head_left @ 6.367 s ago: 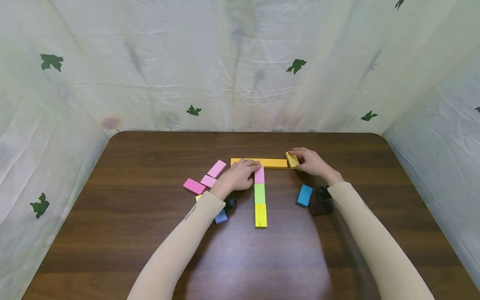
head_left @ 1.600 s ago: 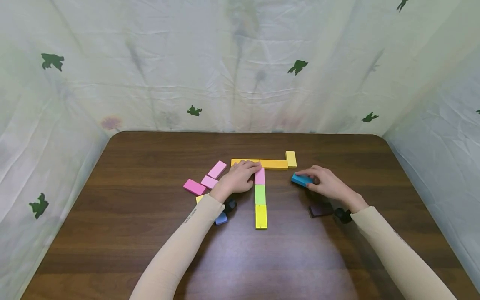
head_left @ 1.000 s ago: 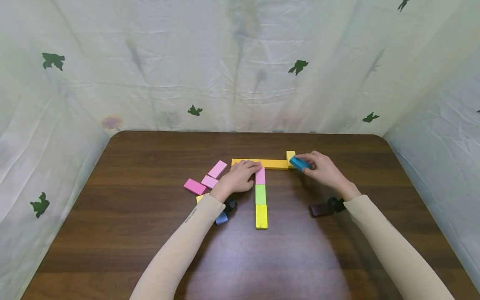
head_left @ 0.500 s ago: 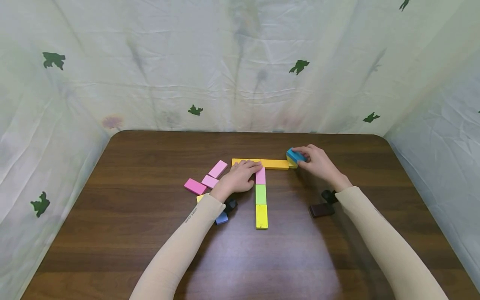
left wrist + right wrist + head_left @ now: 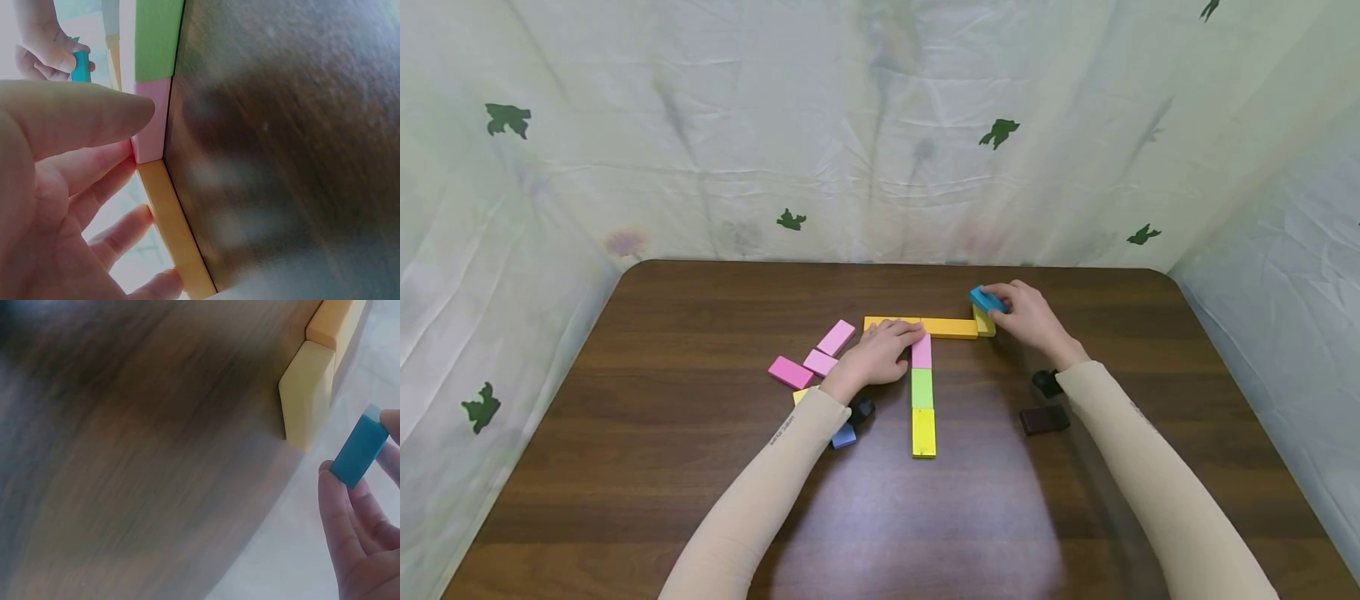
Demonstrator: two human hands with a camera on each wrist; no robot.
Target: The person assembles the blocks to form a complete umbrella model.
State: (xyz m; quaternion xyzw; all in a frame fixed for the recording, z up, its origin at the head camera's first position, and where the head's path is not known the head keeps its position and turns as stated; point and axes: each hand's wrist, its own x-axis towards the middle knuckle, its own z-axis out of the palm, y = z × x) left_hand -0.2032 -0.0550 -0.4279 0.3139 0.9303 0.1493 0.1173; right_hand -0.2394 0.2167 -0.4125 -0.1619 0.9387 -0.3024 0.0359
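In the head view my right hand (image 5: pixel 1032 317) pinches a blue block (image 5: pixel 985 298) between thumb and fingers, over the far end of a pale yellow block (image 5: pixel 985 325). The right wrist view shows the blue block (image 5: pixel 360 451) raised, apart from the pale yellow block (image 5: pixel 307 394). My left hand (image 5: pixel 880 352) rests with extended fingers on the row of orange blocks (image 5: pixel 951 328) and the pink block (image 5: pixel 921 353) touching it. Below that pink block, a green block (image 5: pixel 922 389) and a bright yellow block (image 5: pixel 923 433) continue the column end to end.
Left of my left hand lie a deep pink block (image 5: pixel 790 372) and two lighter pink blocks (image 5: pixel 835 337). A yellow block (image 5: pixel 801 396) and a periwinkle block (image 5: pixel 844 436) are partly hidden by my left sleeve. A dark brown block (image 5: pixel 1043 420) lies below my right wrist.
My right hand has let go of the pale yellow block at the row's right end, taken the blue block from the table and carried it up and left. The left hand has stayed put.
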